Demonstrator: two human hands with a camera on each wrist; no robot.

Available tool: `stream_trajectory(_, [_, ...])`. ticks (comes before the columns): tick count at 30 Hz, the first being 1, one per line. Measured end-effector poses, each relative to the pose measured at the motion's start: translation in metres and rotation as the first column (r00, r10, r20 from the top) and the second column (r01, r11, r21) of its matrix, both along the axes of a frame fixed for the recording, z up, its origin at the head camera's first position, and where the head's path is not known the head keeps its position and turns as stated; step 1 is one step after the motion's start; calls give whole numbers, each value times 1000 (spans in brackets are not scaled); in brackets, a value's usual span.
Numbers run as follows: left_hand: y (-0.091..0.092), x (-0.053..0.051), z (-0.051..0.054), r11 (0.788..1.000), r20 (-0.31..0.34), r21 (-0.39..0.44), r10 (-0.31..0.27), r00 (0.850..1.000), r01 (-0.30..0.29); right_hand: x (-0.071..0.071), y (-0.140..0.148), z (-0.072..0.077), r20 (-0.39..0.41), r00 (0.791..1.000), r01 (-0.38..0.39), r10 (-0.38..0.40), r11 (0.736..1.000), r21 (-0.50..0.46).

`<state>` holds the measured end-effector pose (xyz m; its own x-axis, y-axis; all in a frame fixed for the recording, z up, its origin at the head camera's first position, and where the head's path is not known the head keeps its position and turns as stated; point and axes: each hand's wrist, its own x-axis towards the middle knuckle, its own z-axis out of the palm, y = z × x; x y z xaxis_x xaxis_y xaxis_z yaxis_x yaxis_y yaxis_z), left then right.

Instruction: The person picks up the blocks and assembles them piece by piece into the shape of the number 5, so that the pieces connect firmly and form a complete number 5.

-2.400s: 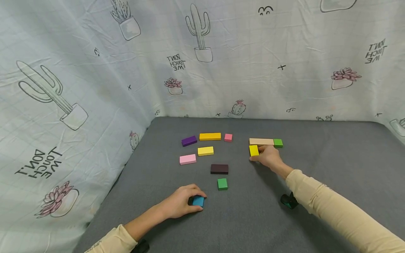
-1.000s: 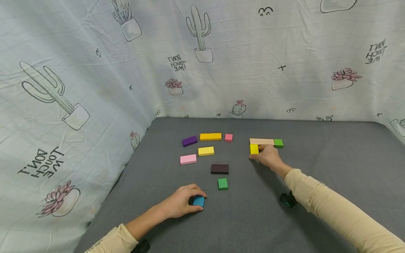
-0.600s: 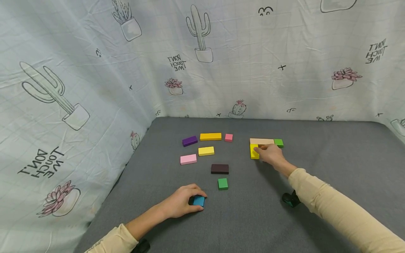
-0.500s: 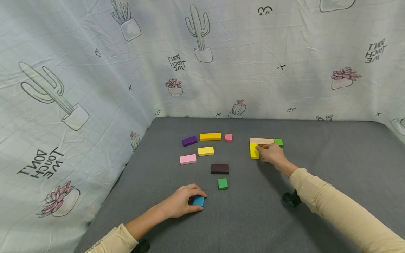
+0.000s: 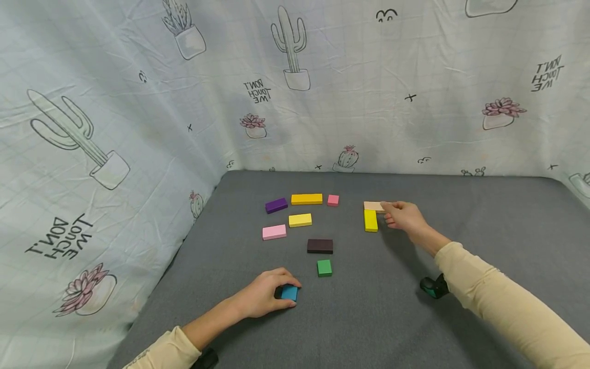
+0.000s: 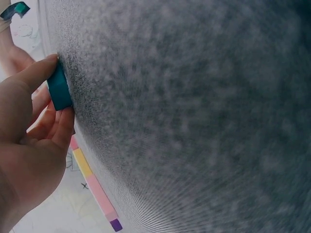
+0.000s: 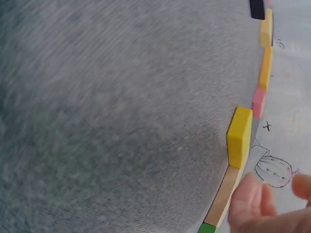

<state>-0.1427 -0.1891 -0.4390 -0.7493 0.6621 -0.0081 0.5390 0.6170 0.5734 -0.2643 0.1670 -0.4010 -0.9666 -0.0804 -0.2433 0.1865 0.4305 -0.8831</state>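
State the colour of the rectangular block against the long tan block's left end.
The rectangular block is yellow; it shows best in the right wrist view.

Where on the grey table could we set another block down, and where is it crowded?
Bare table lies right of the right hand, and between the blue block and the right sleeve. Crowded: around the pale yellow block, and at the right hand, by the tan block.

The left arm [image 5: 212,324] enters from seven o'clock, left hand [image 5: 264,294] pinching. The right arm [image 5: 507,300] enters from four o'clock, right hand [image 5: 406,218] pointing toward ten, thumb [image 7: 302,186] and fingers [image 7: 249,198] parted.
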Motion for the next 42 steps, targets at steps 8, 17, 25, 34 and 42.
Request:
stream_trajectory(8, [0, 1, 1, 1000, -5, 2, 3, 1000, -3, -8, -3, -1, -32, 989, -146, 143, 980, -138])
stream_trajectory(17, [1, 1, 2, 1000, 10, 0, 4, 1000, -4, -11, -20, -7, -74, 941, -339, 331, 899, -279])
stream_trajectory(25, [1, 2, 2, 1000, 11, -1, 14, 1000, -14, -10, -45, -12, -64, 901, -428, 429, 854, -296])
stream_trajectory(34, [3, 2, 3, 1000, 19, -4, 18, 1000, -18, -3, -72, -23, -182, 820, -549, 542, 836, 12])
stream_trajectory(42, [3, 1, 2, 1000, 20, -4, 20, 1000, -20, 0, -89, -26, -197, 739, -627, 644, 765, 149])
